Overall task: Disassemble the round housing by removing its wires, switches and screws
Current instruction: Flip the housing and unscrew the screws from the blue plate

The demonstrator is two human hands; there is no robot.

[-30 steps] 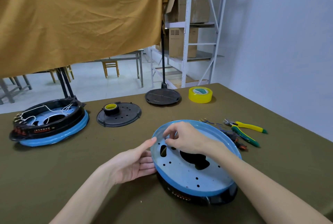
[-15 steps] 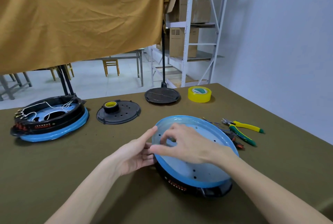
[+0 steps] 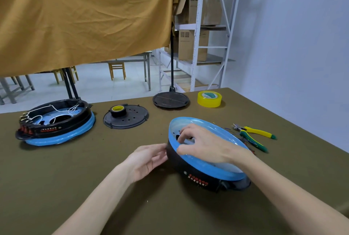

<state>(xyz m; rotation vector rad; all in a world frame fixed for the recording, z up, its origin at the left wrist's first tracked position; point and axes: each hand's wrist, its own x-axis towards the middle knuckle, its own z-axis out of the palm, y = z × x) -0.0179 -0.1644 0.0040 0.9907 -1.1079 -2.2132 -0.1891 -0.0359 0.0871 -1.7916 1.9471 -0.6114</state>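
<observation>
A round housing (image 3: 204, 173), black-walled with a light blue rim and a pale perforated plate inside, sits tilted on the olive table in front of me. My right hand (image 3: 205, 144) lies over its near-left rim, fingers reaching into the plate's holes and thumb on the blue edge. My left hand (image 3: 149, 159) presses its fingertips against the black wall on the left side. Red lettering shows on the wall facing me. No wires or screws show in this housing from here.
A second housing (image 3: 56, 123) with white wires and red switches sits at the far left. A black perforated cover (image 3: 126, 117) carries a black tape roll (image 3: 118, 111). A dark disc (image 3: 171, 100), yellow tape (image 3: 209, 98), green-yellow pliers (image 3: 255, 135) and loose wires (image 3: 245, 141) lie right.
The housing has tipped and turned, so its black wall with red lettering now faces me. My right hand shifted from the plate's centre to the near-left rim; my left hand stays on the side.
</observation>
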